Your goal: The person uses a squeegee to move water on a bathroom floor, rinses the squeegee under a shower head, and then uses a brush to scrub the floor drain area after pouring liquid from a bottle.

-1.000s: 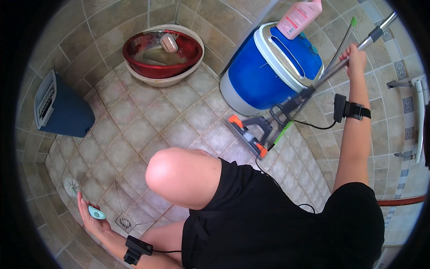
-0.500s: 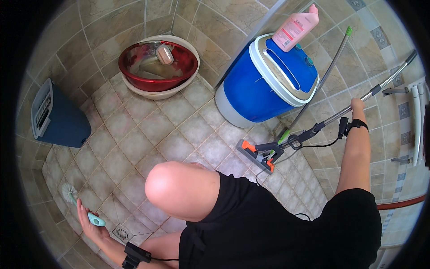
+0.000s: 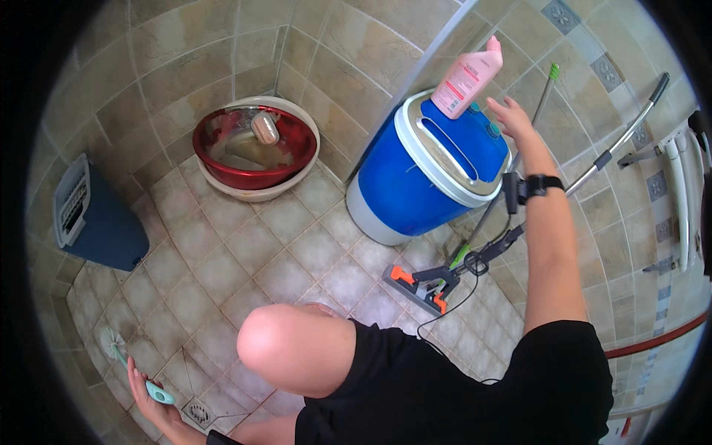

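My left hand at the lower left is closed round a mint-green toilet brush. White bristles of the brush meet the tiled floor near the left wall. Reaching up and forward, my right hand is empty, its fingers apart. It is just right of a pink bottle with an angled neck, and a small gap shows between them. The bottle stands on the lid of a blue and white tub-shaped machine, probably a small washing machine.
A flat mop with orange clips and a green-tipped pole lean against the right wall. A red basin sits in a pale one in the far corner. At left stands a dark blue bin. A floor drain is near my left wrist.
My right hand has let go of the mop pole and moved up and left towards the pink bottle. My left hand still holds the brush. The view has shifted slightly.
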